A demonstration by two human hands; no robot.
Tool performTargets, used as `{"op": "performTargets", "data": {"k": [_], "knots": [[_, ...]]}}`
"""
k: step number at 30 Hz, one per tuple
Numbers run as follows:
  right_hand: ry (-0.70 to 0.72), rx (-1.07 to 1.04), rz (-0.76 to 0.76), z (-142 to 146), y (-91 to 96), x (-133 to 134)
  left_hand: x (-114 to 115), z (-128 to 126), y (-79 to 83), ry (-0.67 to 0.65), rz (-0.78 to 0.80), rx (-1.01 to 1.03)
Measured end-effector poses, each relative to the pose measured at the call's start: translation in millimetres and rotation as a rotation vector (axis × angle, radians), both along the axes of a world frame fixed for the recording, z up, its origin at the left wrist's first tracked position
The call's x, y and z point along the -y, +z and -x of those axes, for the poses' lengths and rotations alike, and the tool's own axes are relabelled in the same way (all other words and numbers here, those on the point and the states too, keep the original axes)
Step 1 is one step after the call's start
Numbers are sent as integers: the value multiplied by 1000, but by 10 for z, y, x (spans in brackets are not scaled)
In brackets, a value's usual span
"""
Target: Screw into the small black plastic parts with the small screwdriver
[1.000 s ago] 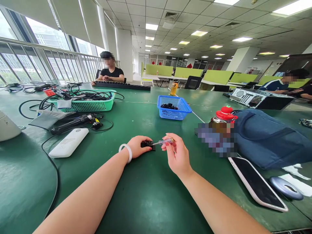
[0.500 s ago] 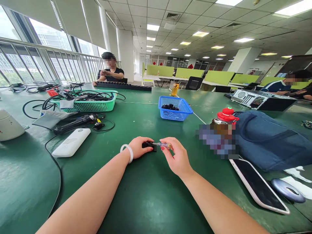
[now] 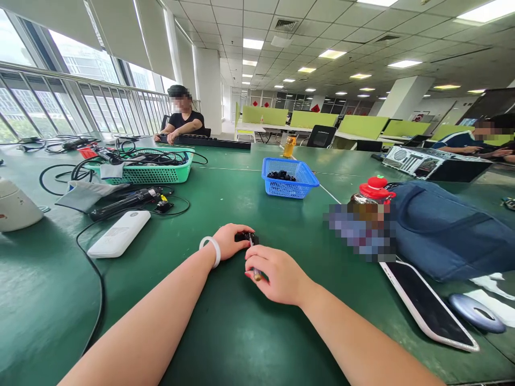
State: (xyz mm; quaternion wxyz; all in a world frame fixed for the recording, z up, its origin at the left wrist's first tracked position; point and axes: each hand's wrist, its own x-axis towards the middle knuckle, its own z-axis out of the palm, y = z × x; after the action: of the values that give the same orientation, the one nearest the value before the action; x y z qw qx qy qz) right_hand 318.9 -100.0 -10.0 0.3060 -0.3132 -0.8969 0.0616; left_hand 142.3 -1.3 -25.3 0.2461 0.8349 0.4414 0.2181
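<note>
Green office dividers [image 3: 360,127] were seen well beyond the grip, and a green tabletop [image 3: 241,343] was spread beneath it. Well left of the hands, a white power bank [image 3: 119,234] was laid flat, with a cable-filled green basket [image 3: 161,175] placed beyond it. Nearer the middle, a small black part [image 3: 243,236] was pinched low over the tabletop by the left hand [image 3: 227,242], fingers along its far side and thumb along its near side. Just right of that hold, a thin screwdriver [image 3: 257,275] was gripped by the right hand [image 3: 277,273], its shaft directed forward at the part; whether the tip was seated could not be told. Beyond the right hand, a blue basket [image 3: 287,190] was set with black pieces [image 3: 281,176] inside; farther right, a smartphone [image 3: 428,303] was laid.

Slippage was judged the main risk: if the part were turned under a light pinch, or the shaft were tilted, the tip could be sent off the part and into the left thumb just beside it. The left arm [image 3: 161,327] was stretched forward from the lower left, its wrist circled by a white bracelet [image 3: 218,253]; the right forearm [image 3: 350,343] was angled inward, fingers curled around the screwdriver.
</note>
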Motion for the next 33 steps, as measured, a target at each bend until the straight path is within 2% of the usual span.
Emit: {"op": "performTargets", "data": {"k": [6,12,18,27,33], "knots": [[-32,254,-73,103,-35,25,-14,-7,-12,33,-49,-4],[-144,360,-113,199,-96,67,-14,-21,-6,31,-36,4],[-215,336,-174,322,-185,80,2,-15,-1,32,-56,6],[-242,213,-233,250,-104,44,-18,-8,-35,30,-77,13],[-258,192,-249,311,-140,34,-23,-1,-28,24,-53,19]]}}
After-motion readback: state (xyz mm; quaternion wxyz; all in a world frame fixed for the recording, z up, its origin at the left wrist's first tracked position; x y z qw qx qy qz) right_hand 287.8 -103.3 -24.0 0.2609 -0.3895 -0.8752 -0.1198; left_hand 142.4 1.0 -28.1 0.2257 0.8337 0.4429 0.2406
